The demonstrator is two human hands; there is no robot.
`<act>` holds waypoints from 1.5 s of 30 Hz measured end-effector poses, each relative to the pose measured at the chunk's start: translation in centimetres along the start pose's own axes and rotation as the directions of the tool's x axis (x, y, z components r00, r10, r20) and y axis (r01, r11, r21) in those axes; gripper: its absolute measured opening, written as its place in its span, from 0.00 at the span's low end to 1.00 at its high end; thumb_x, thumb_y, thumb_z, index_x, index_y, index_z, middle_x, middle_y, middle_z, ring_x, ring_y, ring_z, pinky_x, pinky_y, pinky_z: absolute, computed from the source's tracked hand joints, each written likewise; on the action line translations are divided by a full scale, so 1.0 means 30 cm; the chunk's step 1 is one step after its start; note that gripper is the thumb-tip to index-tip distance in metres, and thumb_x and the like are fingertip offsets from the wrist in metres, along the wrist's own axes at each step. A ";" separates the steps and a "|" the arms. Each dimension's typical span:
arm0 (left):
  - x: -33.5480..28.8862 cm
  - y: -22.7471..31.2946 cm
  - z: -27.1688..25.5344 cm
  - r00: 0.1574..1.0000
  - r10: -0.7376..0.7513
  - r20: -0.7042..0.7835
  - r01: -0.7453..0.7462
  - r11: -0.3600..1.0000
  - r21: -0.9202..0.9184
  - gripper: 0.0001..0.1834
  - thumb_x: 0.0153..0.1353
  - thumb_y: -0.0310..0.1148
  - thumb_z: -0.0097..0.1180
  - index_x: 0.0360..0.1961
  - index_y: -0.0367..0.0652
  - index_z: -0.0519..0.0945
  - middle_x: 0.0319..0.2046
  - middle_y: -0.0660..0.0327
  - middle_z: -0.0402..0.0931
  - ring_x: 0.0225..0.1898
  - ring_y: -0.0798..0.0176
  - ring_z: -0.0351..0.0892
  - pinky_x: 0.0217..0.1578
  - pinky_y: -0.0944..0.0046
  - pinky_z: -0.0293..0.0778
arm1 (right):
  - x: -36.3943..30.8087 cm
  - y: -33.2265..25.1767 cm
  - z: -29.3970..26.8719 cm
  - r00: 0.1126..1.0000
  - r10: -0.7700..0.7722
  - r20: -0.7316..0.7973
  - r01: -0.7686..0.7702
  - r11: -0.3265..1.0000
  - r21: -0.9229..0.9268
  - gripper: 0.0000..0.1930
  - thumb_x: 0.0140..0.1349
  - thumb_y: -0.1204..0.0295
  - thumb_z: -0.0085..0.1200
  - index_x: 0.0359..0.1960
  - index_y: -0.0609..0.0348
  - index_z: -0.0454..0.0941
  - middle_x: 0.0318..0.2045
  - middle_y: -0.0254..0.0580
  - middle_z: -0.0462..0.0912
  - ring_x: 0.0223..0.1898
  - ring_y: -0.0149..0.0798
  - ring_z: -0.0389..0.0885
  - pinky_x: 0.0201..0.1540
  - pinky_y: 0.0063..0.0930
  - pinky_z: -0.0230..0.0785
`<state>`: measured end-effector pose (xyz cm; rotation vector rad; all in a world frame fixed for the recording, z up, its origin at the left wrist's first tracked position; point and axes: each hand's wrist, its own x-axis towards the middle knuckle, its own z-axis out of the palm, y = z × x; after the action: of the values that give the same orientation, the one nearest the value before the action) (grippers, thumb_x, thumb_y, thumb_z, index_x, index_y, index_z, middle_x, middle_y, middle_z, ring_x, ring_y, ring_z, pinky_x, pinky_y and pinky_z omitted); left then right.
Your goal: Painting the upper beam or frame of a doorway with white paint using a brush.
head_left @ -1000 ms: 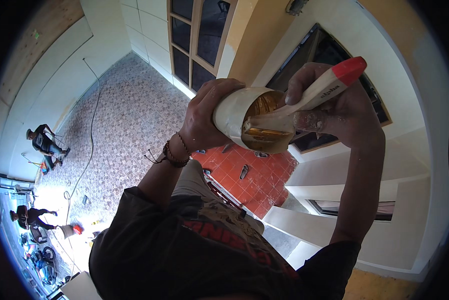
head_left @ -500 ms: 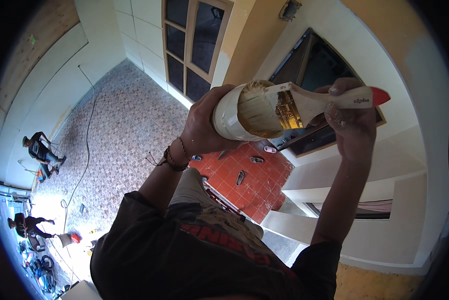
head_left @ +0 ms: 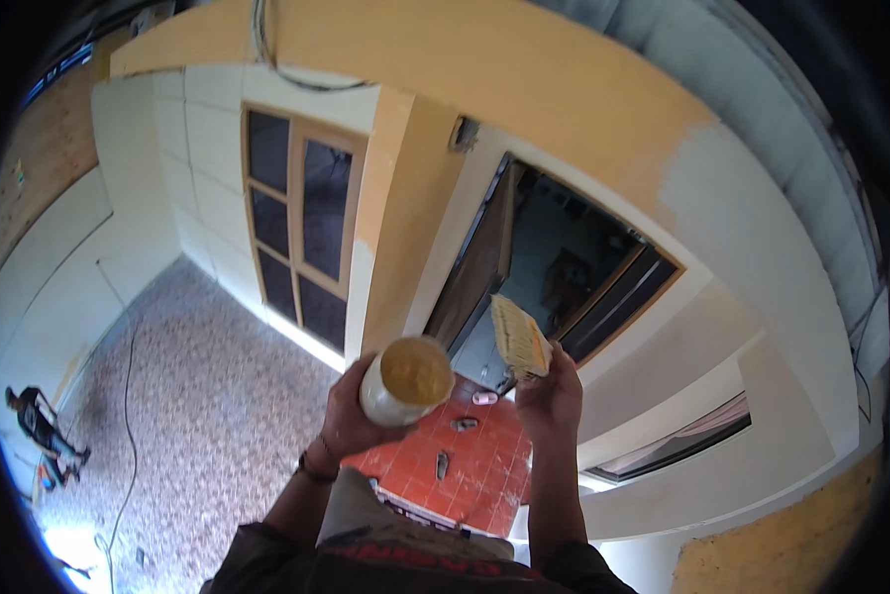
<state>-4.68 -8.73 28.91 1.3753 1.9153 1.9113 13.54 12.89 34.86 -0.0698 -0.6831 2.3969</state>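
Note:
My left hand (head_left: 348,418) is wrapped round a whitish tub (head_left: 386,400), tipped so its mouth shows; pale yellowish paint (head_left: 411,374) lies inside. To the right of the tub, and apart from it, my right hand (head_left: 552,394) is closed on a paintbrush (head_left: 520,339). The brush points upward, its wide bristles coated in cream paint, and my fingers hide its handle. Above both hands runs a yellow-orange beam (head_left: 524,64), with a pale, whitish stretch (head_left: 727,183) toward its right part.
A dark doorway (head_left: 564,257) opens behind the brush. Below, shoes (head_left: 443,465) lie on red floor tiles (head_left: 484,465). Left are a wood-framed window (head_left: 301,213), a patterned floor (head_left: 227,396), a long cable (head_left: 130,426) and another person (head_left: 41,431). Wires (head_left: 266,49) hang at the beam.
The brush has come out of the tub and now points upward in my right hand. Both hands appear lower in view, and the view has tilted up, showing the beam.

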 end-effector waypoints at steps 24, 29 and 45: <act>-0.055 -0.123 0.039 0.976 -0.092 0.197 0.121 0.982 -0.143 0.49 0.29 0.37 0.82 0.56 0.38 0.70 0.48 0.55 0.78 0.50 0.58 0.80 0.50 0.58 0.77 | -0.006 -0.380 0.705 -0.214 -0.697 0.685 0.397 -0.702 -0.591 0.10 0.60 0.78 0.61 0.41 0.64 0.75 0.38 0.42 0.79 0.39 0.34 0.81 0.39 0.23 0.79; -0.060 -0.144 0.057 0.971 -0.094 0.222 0.130 0.979 -0.154 0.50 0.29 0.37 0.82 0.57 0.38 0.70 0.48 0.54 0.78 0.50 0.57 0.80 0.50 0.57 0.77 | 0.198 -0.165 0.833 0.056 -0.468 0.882 -0.243 -0.863 -0.443 0.10 0.54 0.80 0.58 0.38 0.56 0.78 0.33 0.41 0.79 0.37 0.39 0.78 0.38 0.33 0.74; -0.055 -0.176 0.076 0.980 -0.072 0.185 0.097 0.986 -0.132 0.50 0.30 0.38 0.82 0.58 0.39 0.68 0.49 0.54 0.78 0.50 0.57 0.80 0.51 0.57 0.77 | 0.171 -0.359 0.766 0.029 -0.809 0.587 0.699 -0.403 -0.591 0.10 0.59 0.76 0.62 0.42 0.61 0.78 0.39 0.40 0.82 0.36 0.26 0.80 0.35 0.17 0.77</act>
<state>-4.93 -7.01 23.18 1.3517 1.6937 1.7787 10.65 12.58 60.59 -0.0789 -1.2138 0.3222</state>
